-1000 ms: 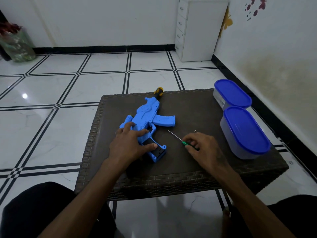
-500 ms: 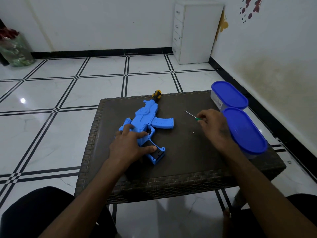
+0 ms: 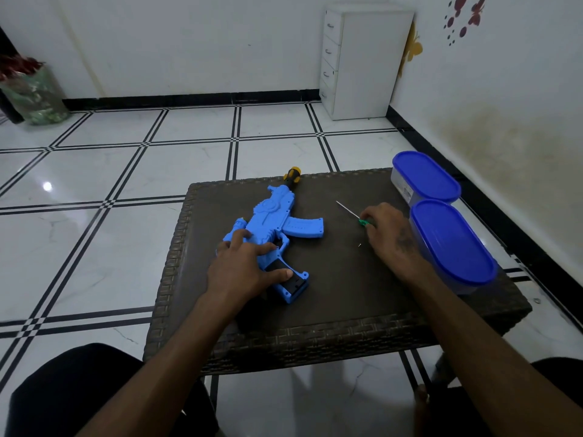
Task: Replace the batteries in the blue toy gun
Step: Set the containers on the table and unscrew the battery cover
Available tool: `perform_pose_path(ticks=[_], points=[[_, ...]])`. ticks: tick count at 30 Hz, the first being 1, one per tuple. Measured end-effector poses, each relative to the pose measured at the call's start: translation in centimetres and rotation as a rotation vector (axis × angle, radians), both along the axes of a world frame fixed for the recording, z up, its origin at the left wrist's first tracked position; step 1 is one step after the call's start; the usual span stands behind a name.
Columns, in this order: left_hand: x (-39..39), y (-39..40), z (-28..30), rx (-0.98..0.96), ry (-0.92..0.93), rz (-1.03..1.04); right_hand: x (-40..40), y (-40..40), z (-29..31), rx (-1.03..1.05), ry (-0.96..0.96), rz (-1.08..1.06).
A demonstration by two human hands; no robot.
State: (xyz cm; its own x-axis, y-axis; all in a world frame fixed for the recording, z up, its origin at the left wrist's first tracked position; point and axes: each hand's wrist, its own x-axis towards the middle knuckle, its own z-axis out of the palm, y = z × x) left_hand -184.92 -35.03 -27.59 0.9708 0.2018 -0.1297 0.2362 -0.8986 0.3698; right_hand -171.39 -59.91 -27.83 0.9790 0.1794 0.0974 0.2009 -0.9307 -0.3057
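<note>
The blue toy gun (image 3: 277, 220) lies flat on the worktop (image 3: 347, 298), its dark battery bay (image 3: 285, 274) in the grip looking open, so I judge the cover is off. My left hand (image 3: 244, 269) presses it down, fingers spread, gripping nothing. My right hand (image 3: 389, 231) pinches the small green screwdriver (image 3: 355, 215) beside a tiny screw (image 3: 359, 245). Swapping cells and closing up remain; no batteries are in sight.

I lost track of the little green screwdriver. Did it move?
Yes. The green screwdriver, in the right hand, went away from the person, from the table's near half toward the far blue-lidded container.
</note>
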Motion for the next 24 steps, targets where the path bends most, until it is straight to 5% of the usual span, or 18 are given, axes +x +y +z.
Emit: perform_pose_path(ticks=[4, 7, 12, 24], points=[[0.4, 0.3, -0.1, -0.021, 0.023, -0.005, -3.6, 0.7, 0.7, 0.184, -0.148, 0.063], [1.1, 0.5, 0.1, -0.026, 0.046, -0.005, -7.3, 1.8, 0.8, 0.29, -0.046, 0.15], [0.7, 0.5, 0.0, -0.001, 0.022, -0.006, -12.6, 3.7, -1.0, 0.203, 0.161, 0.285], [-1.2, 1.4, 0.4, 0.039, 0.02, -0.046, -11.4, 5.4, 0.1, 0.334, 0.047, 0.285]])
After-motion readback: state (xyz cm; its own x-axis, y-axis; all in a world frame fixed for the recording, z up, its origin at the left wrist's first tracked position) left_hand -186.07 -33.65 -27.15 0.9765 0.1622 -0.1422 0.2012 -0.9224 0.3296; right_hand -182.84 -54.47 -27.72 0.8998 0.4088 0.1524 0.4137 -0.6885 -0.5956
